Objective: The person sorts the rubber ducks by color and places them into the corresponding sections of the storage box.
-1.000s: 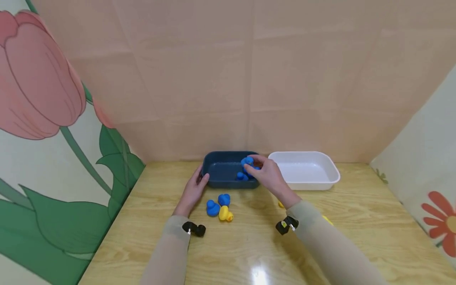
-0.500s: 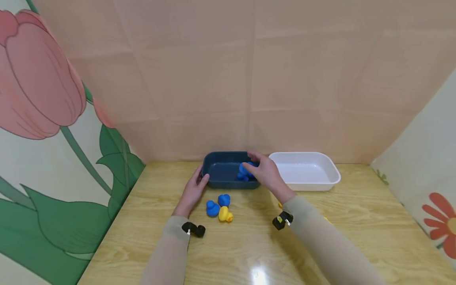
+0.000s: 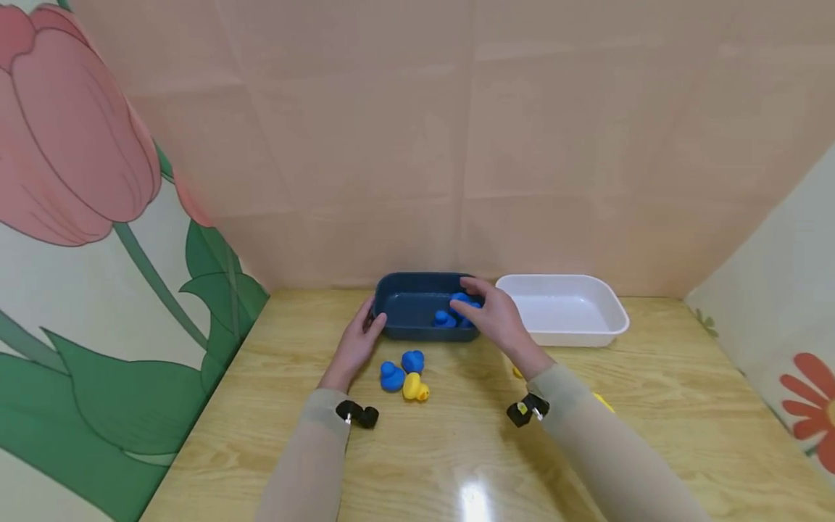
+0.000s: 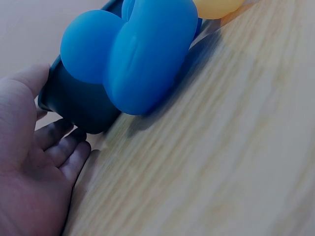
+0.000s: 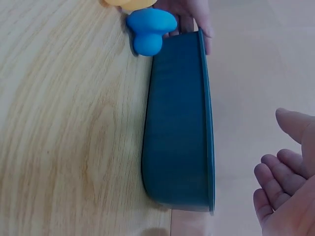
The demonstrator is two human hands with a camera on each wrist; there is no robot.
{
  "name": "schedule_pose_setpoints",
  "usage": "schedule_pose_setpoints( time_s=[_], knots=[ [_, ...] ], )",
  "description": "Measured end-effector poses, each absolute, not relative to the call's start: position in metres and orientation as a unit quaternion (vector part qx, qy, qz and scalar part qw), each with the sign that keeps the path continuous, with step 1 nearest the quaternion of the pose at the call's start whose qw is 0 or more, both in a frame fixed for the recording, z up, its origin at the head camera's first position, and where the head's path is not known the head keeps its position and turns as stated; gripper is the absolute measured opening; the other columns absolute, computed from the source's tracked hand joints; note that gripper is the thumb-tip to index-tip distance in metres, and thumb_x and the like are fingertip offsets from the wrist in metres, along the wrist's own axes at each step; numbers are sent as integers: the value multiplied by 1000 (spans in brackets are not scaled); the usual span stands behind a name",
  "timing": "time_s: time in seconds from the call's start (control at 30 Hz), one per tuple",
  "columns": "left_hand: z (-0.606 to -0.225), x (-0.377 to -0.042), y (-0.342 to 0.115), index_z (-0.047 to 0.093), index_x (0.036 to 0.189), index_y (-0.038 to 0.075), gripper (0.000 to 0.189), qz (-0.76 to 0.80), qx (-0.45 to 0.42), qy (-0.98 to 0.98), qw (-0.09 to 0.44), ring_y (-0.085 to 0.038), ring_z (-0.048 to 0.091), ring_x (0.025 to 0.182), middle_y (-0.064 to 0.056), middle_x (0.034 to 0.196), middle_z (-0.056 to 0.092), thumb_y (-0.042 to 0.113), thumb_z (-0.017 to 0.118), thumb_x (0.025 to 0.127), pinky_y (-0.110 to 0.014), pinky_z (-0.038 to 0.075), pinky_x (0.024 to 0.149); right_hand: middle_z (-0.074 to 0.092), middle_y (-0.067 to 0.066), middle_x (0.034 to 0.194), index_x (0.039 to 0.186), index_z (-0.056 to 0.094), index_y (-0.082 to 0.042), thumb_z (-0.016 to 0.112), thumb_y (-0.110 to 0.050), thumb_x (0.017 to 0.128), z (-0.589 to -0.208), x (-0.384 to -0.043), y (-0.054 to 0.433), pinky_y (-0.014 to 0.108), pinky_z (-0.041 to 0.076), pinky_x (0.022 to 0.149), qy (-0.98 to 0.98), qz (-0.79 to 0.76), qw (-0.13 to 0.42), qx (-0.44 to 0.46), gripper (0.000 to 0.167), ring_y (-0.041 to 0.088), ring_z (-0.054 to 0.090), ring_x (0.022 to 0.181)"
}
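Note:
My left hand [image 3: 355,346] grips the left end of a dark blue plastic bin [image 3: 411,334], thumb at the rim and fingers around the outside. In the left wrist view, that hand [image 4: 29,162] curls at the bin's corner behind a large blue duck. My right hand [image 3: 501,319] hovers over the bin's right end, thumb and fingers spread apart with nothing between them. Blue rubber ducks [image 3: 445,319] lie inside at that end, partly hidden by the hand. On the table before the bin sit two blue ducks [image 3: 391,378] and a yellow duck [image 3: 414,388], close together.
A white bin [image 3: 574,338] stands just right of the dark one, against the pink backdrop [image 3: 365,145]. Bits of yellow [image 3: 603,402] show beside my right forearm, mostly hidden by it. The wooden table [image 3: 430,464] stretches toward me.
A second ago my right hand pinched a blue duck over the bin; it has let go, and the duck lies inside. The left hand has stayed at the bin's end.

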State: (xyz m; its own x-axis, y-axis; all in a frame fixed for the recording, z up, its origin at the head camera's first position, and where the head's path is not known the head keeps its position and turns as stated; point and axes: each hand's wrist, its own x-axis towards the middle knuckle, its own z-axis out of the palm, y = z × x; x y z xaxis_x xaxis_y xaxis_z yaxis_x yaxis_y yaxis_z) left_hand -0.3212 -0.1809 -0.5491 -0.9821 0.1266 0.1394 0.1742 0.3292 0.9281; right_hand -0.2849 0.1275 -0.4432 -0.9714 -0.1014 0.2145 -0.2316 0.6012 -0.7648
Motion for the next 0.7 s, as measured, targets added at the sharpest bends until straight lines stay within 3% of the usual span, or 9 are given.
schedule_pose_setpoints(
  time_s=[0.37, 0.7],
  knots=[
    [-552, -321, -181, 32, 176, 22, 87, -576, -83, -813, 18, -28, 36, 162, -6, 178, 35, 71, 53, 107, -47, 31, 131, 66, 15, 151, 159, 58, -9, 80, -33, 105, -446, -271, 124, 60, 50, 116, -878, 462, 61, 105, 63, 41, 60, 140],
    [-549, -319, -180, 31, 176, 18, 87, -573, -82, -815, 18, -28, 36, 162, -6, 178, 35, 68, 53, 109, -47, 31, 131, 68, 10, 149, 159, 59, -13, 83, -33, 103, -453, -251, 116, 61, 49, 116, -869, 479, 52, 113, 64, 39, 61, 140]
  ],
)
